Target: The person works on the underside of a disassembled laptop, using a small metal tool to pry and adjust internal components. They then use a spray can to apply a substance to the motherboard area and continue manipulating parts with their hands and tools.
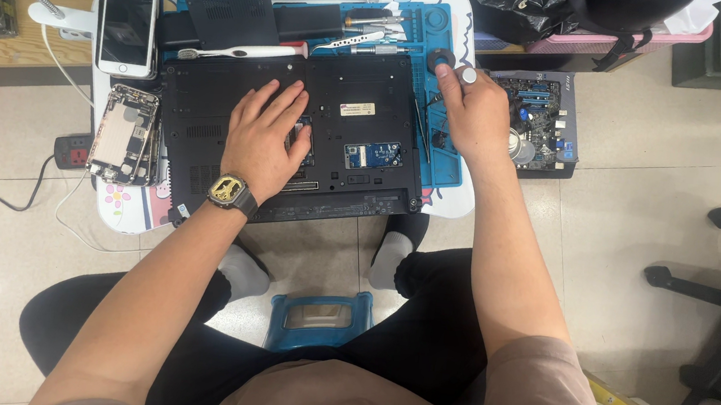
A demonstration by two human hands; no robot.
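1. Laptop [333,127], black and turned underside up on a blue work mat [446,163], is pinned under the left hand [263,142], whose fingers are spread flat across the base panel beside an opened bay with a small circuit card exposed.
2. A screwdriver [467,75] with a silver cap is held upright in the closed right hand [477,116], just off the laptop's edge farthest from the flat palm.
3. Disassembly appears to be in hand, judged from the opened base; the driver tip would need seating squarely in a screw while the palm keeps the case from sliding.
4. Beyond the pressing hand lie a white phone [128,25] and a gutted phone chassis [124,134]; past the driver grip, a bare motherboard [544,115] rests.
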